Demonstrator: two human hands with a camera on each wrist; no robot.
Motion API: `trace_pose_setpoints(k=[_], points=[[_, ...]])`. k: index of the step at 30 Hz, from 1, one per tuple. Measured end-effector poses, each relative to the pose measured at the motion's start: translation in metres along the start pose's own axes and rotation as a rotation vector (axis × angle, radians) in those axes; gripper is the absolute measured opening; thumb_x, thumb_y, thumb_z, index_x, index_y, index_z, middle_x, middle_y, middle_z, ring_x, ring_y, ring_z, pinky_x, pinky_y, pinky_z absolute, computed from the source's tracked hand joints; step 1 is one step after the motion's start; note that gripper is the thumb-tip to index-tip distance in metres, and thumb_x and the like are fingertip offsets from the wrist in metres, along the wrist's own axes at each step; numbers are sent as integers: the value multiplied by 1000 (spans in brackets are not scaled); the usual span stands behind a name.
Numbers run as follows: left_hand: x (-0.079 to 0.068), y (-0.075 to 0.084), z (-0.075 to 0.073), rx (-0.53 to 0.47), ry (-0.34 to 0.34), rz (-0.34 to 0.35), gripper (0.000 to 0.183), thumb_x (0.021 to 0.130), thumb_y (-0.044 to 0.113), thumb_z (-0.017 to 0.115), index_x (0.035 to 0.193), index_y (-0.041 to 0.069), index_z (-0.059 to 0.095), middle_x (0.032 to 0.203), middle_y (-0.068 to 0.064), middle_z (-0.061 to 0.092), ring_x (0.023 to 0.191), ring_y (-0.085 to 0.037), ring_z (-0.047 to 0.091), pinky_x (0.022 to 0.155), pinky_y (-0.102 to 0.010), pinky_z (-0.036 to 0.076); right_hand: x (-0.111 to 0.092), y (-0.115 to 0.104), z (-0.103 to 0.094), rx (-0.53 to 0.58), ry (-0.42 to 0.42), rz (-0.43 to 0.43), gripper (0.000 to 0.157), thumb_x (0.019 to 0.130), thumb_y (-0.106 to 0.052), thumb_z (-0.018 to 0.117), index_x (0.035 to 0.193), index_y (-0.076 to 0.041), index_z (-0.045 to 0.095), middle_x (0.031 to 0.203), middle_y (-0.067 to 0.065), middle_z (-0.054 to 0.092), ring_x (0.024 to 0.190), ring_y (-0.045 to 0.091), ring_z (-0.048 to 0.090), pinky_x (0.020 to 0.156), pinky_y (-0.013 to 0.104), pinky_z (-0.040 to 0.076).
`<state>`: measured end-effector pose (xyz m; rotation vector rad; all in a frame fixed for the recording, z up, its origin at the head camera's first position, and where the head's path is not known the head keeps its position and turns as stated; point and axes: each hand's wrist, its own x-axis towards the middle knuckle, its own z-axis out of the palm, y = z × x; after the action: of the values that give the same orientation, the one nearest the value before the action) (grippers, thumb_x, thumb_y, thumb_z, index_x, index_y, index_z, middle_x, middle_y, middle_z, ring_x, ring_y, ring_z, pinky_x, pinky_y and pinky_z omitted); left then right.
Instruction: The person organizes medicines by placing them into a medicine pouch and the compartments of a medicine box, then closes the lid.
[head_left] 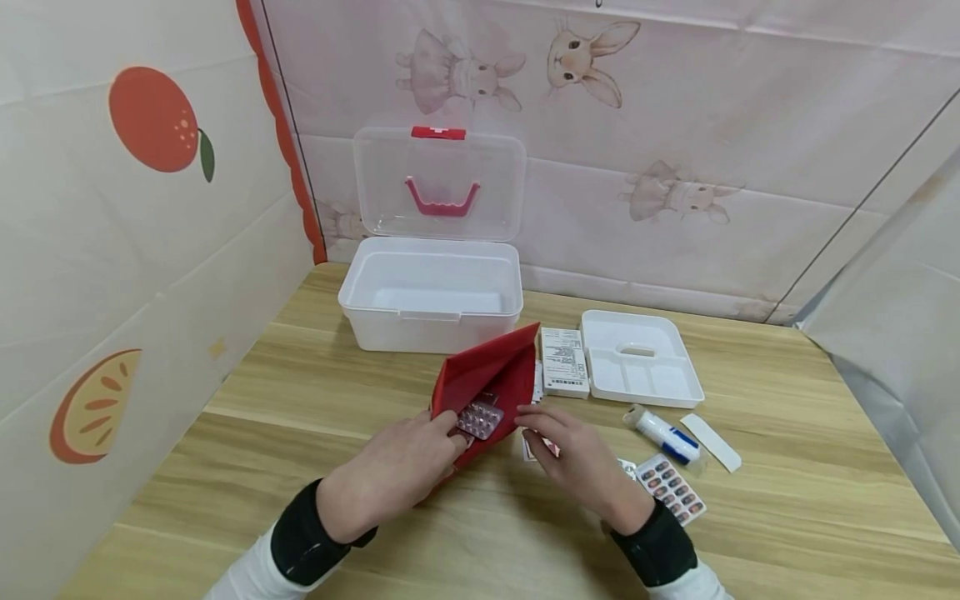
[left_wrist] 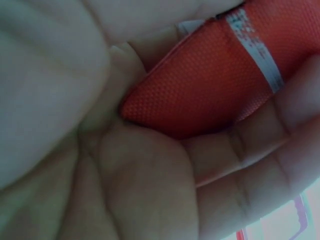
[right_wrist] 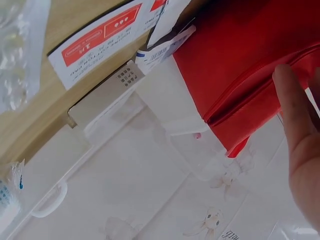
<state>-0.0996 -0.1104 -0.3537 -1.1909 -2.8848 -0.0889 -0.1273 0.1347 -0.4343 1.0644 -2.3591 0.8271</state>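
Your L hand (head_left: 397, 467) grips the L edge of the red pouch (head_left: 483, 367), fabric btwn thumb & fingers; the L wrist view shows a worn white stripe on the cloth. Your R hand (head_left: 577, 467) has fingertips at the pouch's R rim, by the zip; can't tell if they pinch it or just touch. So the pouch is btwn your hands, tilted, mouth spread. A blister pack (head_left: 480, 419) sits in the mouth, right by your L fingers, which block part of it.

Just past the R fingers: iodine cotton pad packet (right_wrist: 100, 42), mostly hidden by that hand in the head view. A capsule pack (head_left: 670, 487) lies next to your R wrist band (head_left: 656, 546), w/ a foil bit (head_left: 628, 468) peeking out btwn pack & hand.

Farther R on the table (head_left: 780, 467): wrapped roll w/ blue marks (head_left: 663, 435), then a white strip (head_left: 712, 443) beside it.

Behind the pouch, to its R: printed white carton (head_left: 565, 361), right beside the compartmented white tray (head_left: 678, 392).

Back L: storage box (head_left: 430, 333), clear lid (head_left: 382, 183) up, w/ pink handle & red latch. The pouch's top edge covers a bit of its lower R front. Rabbit-print backdrop (head_left: 712, 100) behind.
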Motion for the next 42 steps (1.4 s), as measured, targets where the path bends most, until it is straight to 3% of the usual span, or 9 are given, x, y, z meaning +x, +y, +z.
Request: trace_pose_setpoints(k=[12, 25, 35, 42], points=[[-1, 1, 0, -37, -16, -24, 22, 85, 16, 79, 105, 8, 74, 94, -6, 61, 80, -17, 56, 67, -29, 57, -1, 10, -15, -58, 48, -8, 28, 75, 6, 80, 99, -5, 71, 100, 7, 71, 87, 16, 69, 72, 29, 58], [0, 0, 0, -57, -26, -24, 21, 86, 16, 78, 105, 8, 74, 93, -5, 61, 79, -16, 56, 65, -28, 55, -3, 16, -40, -97, 8, 150, 24, 81, 3, 78, 102, -7, 72, 97, 4, 72, 74, 9, 63, 60, 27, 56], [1, 1, -1, -58, -33, -23, 22, 86, 16, 78, 106, 8, 74, 93, -5, 61, 78, -16, 55, 65, -27, 54, -10, 27, -74, -220, 56, 272, 25, 78, 7, 78, 100, -5, 72, 90, 5, 72, 63, 6, 56, 53, 22, 46], [2, 1, -1, -65, -40, -29, 23, 86, 17, 78, 107, 8, 73, 96, -5, 62, 83, -17, 58, 70, -30, 57, -12, 28, -79, -241, -7, 357, 23, 83, 1, 77, 104, -6, 72, 94, 5, 72, 62, 6, 50, 52, 21, 42]])
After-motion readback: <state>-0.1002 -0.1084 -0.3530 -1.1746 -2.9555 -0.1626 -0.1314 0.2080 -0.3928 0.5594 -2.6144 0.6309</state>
